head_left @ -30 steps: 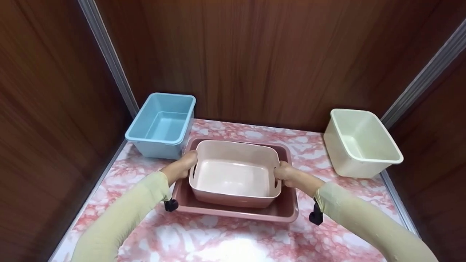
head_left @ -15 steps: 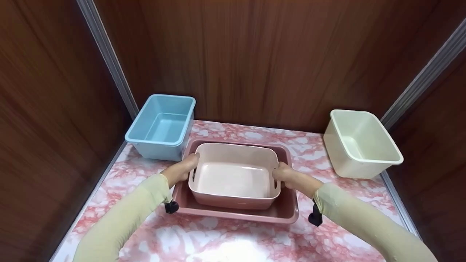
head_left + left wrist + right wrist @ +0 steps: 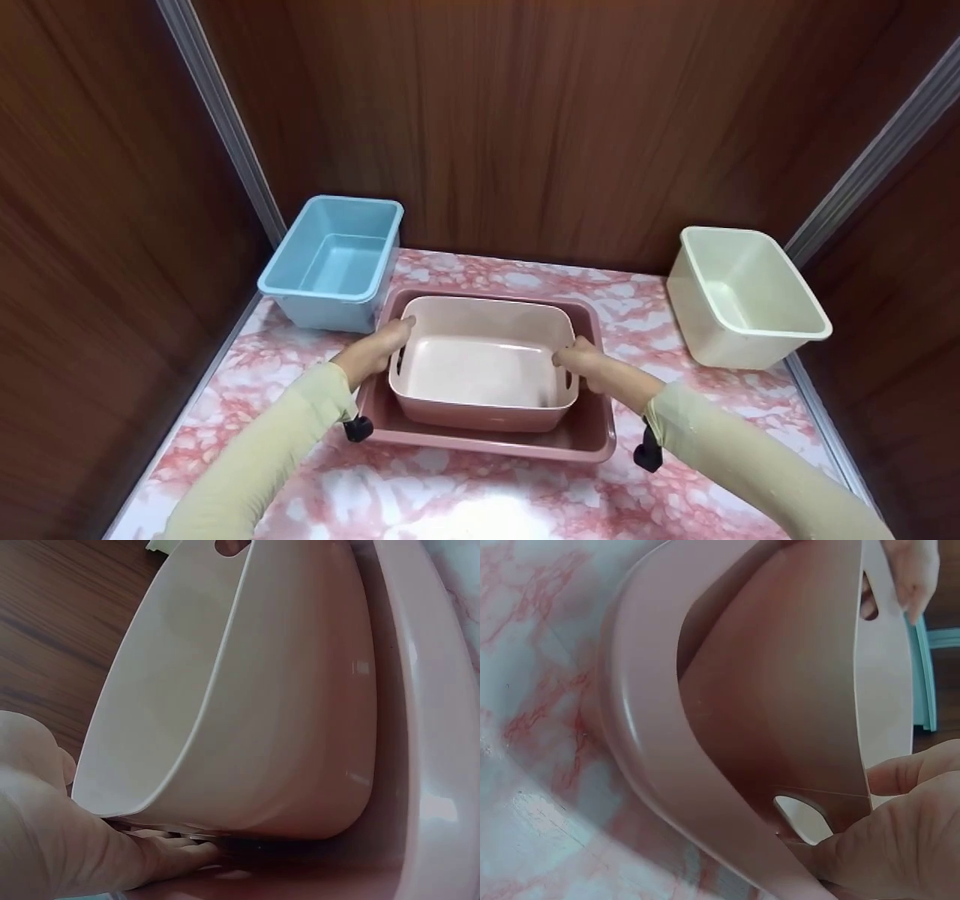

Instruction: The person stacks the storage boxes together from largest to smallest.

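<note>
A pale pink bin [image 3: 480, 360] with cut-out handles sits inside a larger dusty-rose tub [image 3: 495, 446]. My left hand [image 3: 381, 346] holds its left end, thumb over the rim and fingers along the outer wall. In the left wrist view, those fingers [image 3: 169, 851] extend down between bin and tub. At the opposite end, my right hand [image 3: 589, 362] straddles the rim beside the handle slot. Its thumb [image 3: 896, 774] lies on the inner side in the right wrist view, while the other fingers are mostly hidden outside.
A light blue bin [image 3: 330, 296] stands at the back left, close beside the tub. Toward the back right is a cream bin [image 3: 712, 337]. Brown wood-grain panels [image 3: 480, 135] enclose the pink marbled surface [image 3: 360, 495] on the back and sides.
The pale pink bin has shifted slightly lower in the head view, inside the tub. Both thumbs now reach farther inward over its ends, the right one most clearly.
</note>
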`<state>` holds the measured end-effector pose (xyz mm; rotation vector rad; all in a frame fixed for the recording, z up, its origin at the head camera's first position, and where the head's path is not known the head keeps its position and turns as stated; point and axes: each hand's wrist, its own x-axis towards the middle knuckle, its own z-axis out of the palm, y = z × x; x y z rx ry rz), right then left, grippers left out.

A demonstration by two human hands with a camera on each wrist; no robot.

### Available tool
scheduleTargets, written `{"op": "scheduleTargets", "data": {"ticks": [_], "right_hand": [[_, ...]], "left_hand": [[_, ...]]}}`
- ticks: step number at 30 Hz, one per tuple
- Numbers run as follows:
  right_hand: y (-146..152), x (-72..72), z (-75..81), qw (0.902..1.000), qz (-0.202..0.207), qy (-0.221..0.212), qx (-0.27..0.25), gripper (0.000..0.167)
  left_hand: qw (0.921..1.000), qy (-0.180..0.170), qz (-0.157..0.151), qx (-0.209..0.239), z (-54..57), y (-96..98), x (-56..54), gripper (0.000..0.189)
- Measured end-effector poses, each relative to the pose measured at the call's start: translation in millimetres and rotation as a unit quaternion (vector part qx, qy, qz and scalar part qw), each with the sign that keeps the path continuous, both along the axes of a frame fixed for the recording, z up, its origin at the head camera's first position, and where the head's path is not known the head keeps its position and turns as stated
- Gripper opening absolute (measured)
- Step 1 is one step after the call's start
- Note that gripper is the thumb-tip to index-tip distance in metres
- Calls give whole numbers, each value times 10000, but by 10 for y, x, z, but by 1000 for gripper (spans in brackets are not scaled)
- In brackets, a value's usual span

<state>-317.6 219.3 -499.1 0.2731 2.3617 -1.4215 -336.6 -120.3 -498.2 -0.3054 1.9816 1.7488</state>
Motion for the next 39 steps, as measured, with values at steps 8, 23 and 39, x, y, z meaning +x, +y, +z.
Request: {"op": "scheduleTargets", "data": {"ticks": [8,23,39], "right_hand": [[51,12,2,9999,-20,-143,-56,36],[204,64,40,9996,46,-244,103,47],[261,102,-2,9994,132,151,296,47]], "left_hand": [[9999,83,19,-77,-15,20,1,55],[9998,136,-127,-116,-11,186,27,56],[9998,161,-64,-139,-48,224,26,73]]}}
